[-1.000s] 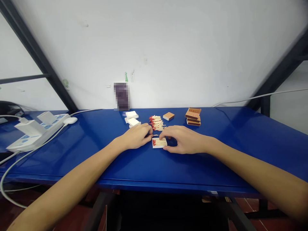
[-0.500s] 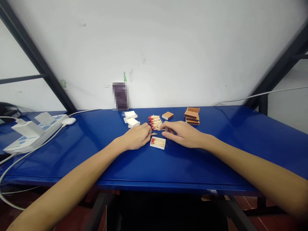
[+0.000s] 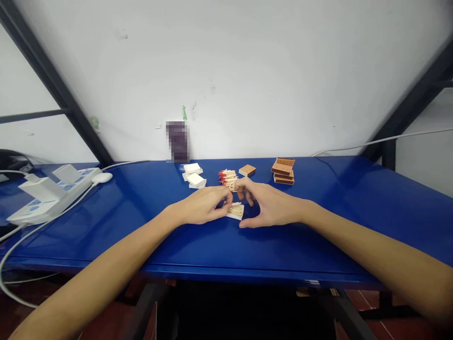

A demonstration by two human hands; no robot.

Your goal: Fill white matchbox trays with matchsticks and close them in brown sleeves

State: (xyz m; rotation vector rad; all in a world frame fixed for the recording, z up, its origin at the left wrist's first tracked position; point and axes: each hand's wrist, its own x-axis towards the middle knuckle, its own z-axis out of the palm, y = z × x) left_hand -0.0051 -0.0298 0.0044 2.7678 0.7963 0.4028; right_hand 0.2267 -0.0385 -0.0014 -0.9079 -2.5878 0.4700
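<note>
A white matchbox tray (image 3: 239, 218) with matches in it lies on the blue table (image 3: 226, 250) between my hands. My left hand (image 3: 205, 205) pinches matches over the tray's left side, its fingers hiding the match heads; how many it holds I cannot tell. Around the tray's right end curves my right hand (image 3: 274, 204), thumb and fingers apart, holding nothing. Just behind the hands lies a pile of red-tipped matches (image 3: 227, 178). A brown-topped matchbox (image 3: 247, 170) rests behind that pile, to its right.
White trays (image 3: 194, 179) are piled at the back left. Brown matchbox sleeves (image 3: 283, 172) form a stack at the back right. A power strip (image 3: 38, 208) with plugs and cables occupies the left end, and a pixelated dark object (image 3: 178, 141) stands against the wall (image 3: 255, 85).
My left hand has shifted right and nearer, from beside the tray to over it, carrying matches. My right hand has come back from the pile, its thumb and fingers spread wider.
</note>
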